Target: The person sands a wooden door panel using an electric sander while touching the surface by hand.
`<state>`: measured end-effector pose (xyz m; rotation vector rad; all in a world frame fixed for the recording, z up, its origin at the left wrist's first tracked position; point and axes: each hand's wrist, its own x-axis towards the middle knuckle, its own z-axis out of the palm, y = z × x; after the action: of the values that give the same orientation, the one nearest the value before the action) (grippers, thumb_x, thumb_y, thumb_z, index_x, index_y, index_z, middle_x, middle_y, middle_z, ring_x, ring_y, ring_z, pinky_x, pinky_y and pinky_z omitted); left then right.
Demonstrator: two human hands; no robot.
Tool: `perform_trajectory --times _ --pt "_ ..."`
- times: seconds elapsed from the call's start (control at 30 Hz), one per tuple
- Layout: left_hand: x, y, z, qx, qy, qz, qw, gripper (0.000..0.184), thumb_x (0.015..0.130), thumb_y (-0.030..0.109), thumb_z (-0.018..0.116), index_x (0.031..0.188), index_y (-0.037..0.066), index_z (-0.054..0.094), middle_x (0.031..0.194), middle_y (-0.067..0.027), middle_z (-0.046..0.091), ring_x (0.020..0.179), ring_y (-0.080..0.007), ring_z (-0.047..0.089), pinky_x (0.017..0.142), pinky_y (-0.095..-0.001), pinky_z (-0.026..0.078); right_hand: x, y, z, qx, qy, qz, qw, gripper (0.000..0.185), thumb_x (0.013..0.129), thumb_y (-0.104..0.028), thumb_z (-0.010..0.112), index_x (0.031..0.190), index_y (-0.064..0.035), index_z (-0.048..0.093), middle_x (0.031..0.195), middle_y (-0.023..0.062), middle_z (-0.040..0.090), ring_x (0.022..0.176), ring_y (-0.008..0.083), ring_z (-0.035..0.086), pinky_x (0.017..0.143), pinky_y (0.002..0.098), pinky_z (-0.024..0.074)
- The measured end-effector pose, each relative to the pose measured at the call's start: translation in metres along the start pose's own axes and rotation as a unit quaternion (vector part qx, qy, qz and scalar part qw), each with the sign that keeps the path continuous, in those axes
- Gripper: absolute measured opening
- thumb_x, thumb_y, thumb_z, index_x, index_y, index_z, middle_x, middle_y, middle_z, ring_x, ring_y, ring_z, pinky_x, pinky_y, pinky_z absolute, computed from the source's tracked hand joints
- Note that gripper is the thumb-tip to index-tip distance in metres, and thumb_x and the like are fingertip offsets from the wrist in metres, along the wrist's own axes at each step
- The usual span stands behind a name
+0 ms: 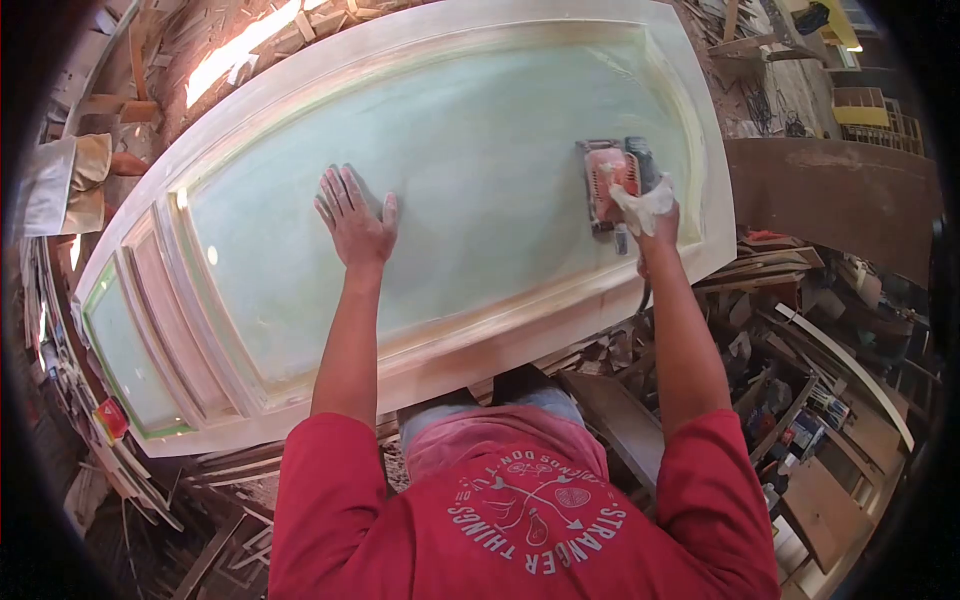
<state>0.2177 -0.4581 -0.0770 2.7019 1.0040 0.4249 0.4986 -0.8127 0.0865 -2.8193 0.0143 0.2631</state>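
Note:
A large wooden door (480,200) with a pale green recessed panel lies flat in front of me. On the panel's right part rests an orange and black electric sander (608,180). My right hand (655,215) is closed on the sander's rear end, with a whitish cloth or glove piece (648,203) around the fingers. Flat on the panel, left of the middle, my left hand (358,220) lies with its fingers apart and holds nothing. Part of the sander's grip is hidden by my right hand.
Wood scraps (300,25) lie beyond the door's far edge. A brown board (830,200) extends on the right. Below it is a cluttered heap of offcuts and boxes (810,430). A red object (112,418) sits by the door's left end.

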Motion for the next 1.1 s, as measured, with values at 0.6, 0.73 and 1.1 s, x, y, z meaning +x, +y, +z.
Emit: perform_trajectory --times 0.6,0.73,1.1 --pt "0.015 0.037 -0.006 0.009 -0.061 -0.014 0.998 0.09 0.102 0.045 0.066 0.179 0.019 0.029 0.187 -0.0094 0.024 0.174 -0.0315 0.017 0.142 -0.0549 0.007 0.061 -0.171 0.011 0.004 -0.132 -0.158 0.979 0.078 0.086 -0.058 0.08 0.141 -0.0064 0.063 0.129 0.0255 0.078 0.123 0.0423 0.075 0.109 0.0499 0.0594" --pt "0.015 0.036 -0.004 0.007 -0.05 -0.007 0.999 0.09 0.101 0.044 0.066 0.179 0.019 0.03 0.187 -0.0097 0.026 0.173 -0.032 0.019 0.142 -0.0556 0.008 0.136 -0.115 -0.006 -0.019 -0.058 -0.078 0.995 0.09 0.079 -0.067 0.085 0.142 -0.0069 0.063 0.131 0.0252 0.077 0.125 0.0434 0.075 0.109 0.0508 0.0597" --pt "0.014 0.038 -0.004 0.016 -0.04 -0.001 0.999 0.089 0.101 0.042 0.066 0.179 0.018 0.031 0.186 -0.0106 0.027 0.173 -0.0318 0.021 0.141 -0.0565 0.011 0.141 0.049 -0.036 -0.033 0.036 0.079 0.996 0.103 0.073 -0.071 0.087 0.141 0.0013 0.058 0.123 0.0333 0.077 0.117 0.05 0.076 0.1 0.0547 0.0621"
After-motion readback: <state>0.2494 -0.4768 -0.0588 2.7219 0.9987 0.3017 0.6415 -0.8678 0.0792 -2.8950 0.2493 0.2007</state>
